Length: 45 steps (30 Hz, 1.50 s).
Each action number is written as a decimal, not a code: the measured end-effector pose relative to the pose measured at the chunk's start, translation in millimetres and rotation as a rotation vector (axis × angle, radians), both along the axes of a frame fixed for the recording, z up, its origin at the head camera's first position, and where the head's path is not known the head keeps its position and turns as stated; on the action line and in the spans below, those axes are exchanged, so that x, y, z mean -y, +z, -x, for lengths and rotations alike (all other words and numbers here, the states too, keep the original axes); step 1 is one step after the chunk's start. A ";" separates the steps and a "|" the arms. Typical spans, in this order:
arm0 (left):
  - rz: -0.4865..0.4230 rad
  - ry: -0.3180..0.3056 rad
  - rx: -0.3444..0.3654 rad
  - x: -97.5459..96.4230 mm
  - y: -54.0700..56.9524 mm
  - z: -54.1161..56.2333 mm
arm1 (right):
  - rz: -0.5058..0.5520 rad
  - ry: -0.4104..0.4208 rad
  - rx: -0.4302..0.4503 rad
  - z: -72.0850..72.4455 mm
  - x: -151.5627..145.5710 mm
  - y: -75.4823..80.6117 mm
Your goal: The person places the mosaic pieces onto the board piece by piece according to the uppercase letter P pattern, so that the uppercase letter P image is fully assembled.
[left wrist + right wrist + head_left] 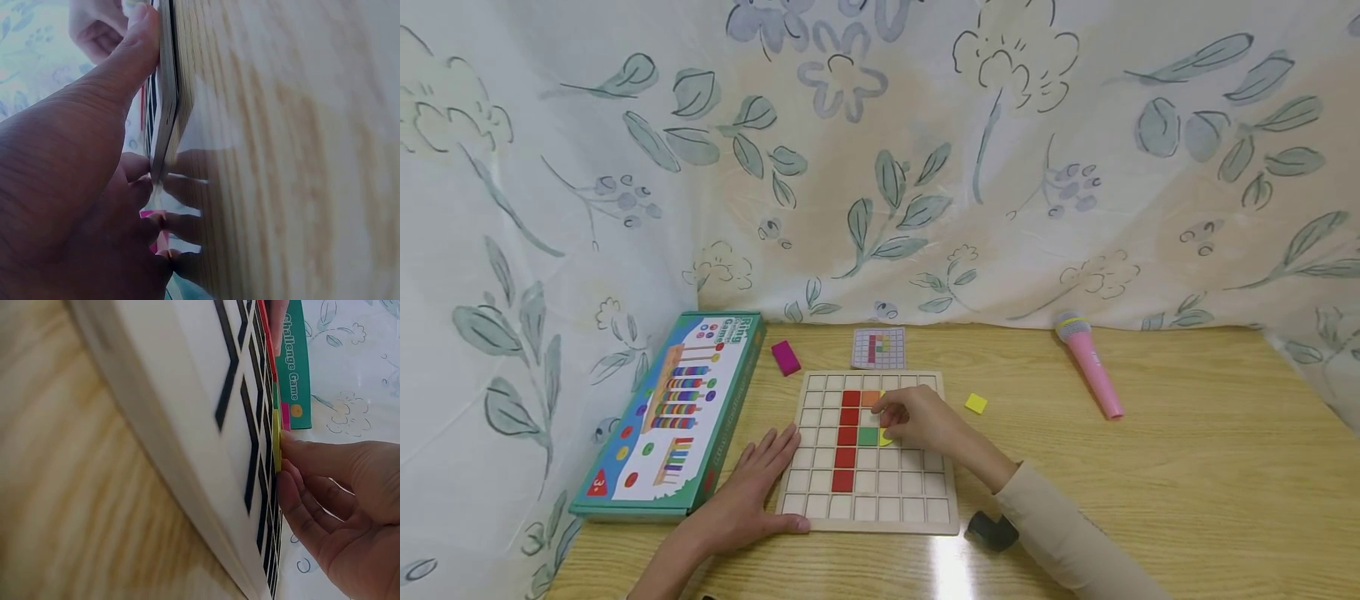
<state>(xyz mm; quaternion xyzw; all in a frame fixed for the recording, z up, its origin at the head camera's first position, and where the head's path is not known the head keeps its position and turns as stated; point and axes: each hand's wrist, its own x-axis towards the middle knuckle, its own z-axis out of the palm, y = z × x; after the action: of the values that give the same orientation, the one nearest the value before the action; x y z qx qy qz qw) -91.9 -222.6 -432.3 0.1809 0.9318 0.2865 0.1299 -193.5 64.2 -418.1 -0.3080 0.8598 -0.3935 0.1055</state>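
Note:
A square wooden grid board (880, 527) lies on the table. It bears a column of red tiles (844, 457), an orange tile (870, 398), a green tile (868, 436) and yellow pieces partly hidden by fingers. My left hand (748, 492) rests along the board's left edge, fingers stretched out and thumb on the front left corner. Over the grid, my right hand (916, 419) pinches at a yellow tile (277, 440) with thumb and curled fingertips, right at the board's surface. A small pattern card (878, 348) with a coloured grid lies behind the board.
Left of the board lies a green game box (718, 433), with a magenta block (786, 358) near it. A loose yellow tile (976, 403) is to the right. Farther right lies a pink toy microphone (1092, 367). A black object (991, 532) sits by the right sleeve.

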 end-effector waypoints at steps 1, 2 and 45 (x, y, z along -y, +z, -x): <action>0.000 0.001 0.000 -0.1 0.1 -0.1 | -0.002 0.001 -0.001 -0.1 -0.6 0.3; 0.001 0.001 0.001 -0.4 0.2 -0.2 | -0.007 -0.002 -0.003 -0.3 -1.7 0.9; -0.007 0.002 0.007 -1.8 0.2 -1.8 | -0.152 -0.203 -0.147 17.9 -92.1 9.8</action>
<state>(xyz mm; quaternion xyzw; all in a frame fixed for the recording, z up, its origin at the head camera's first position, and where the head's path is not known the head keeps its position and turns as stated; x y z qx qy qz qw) -90.1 -220.9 -432.1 0.1794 0.9306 0.2905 0.1320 -211.4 156.3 -408.4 -0.2387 0.9191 -0.3124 0.0248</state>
